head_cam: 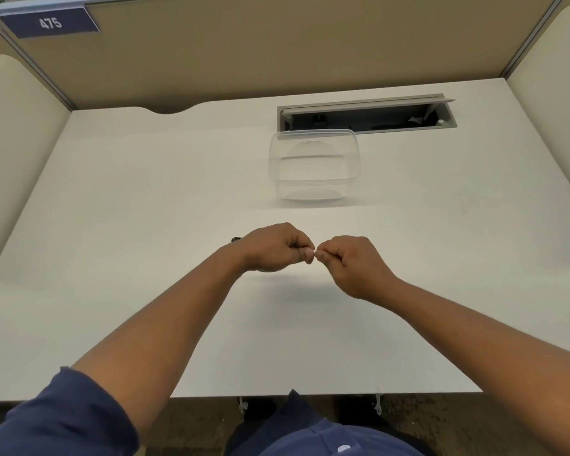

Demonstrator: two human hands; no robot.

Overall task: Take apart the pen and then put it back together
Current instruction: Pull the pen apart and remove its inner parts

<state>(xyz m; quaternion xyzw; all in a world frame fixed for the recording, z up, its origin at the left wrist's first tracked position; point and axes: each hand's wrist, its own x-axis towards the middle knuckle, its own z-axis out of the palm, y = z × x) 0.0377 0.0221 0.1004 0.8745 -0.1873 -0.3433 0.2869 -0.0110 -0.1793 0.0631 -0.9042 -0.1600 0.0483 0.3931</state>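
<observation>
The thin dark pen [236, 239] is almost all hidden; only its black end pokes out behind the left hand [273, 246], just above the white table [145, 199]. Both the left hand and the right hand [352, 261] are curled tight, fingertips touching; the left grips the pen, and the right pinches something too small to tell.

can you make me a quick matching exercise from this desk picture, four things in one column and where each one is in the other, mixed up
Things:
1. clear plastic tub
2. grey cable hatch with raised lid
3. blue sign with the number 475
4. black pen

Places:
A. top left, on the partition
B. poking out behind the left hand, whose fingertips meet the right hand
C. middle of the white desk, beyond the hands
D. set into the desk at the far right, behind the tub

Pairs: 1-C, 2-D, 3-A, 4-B
</observation>
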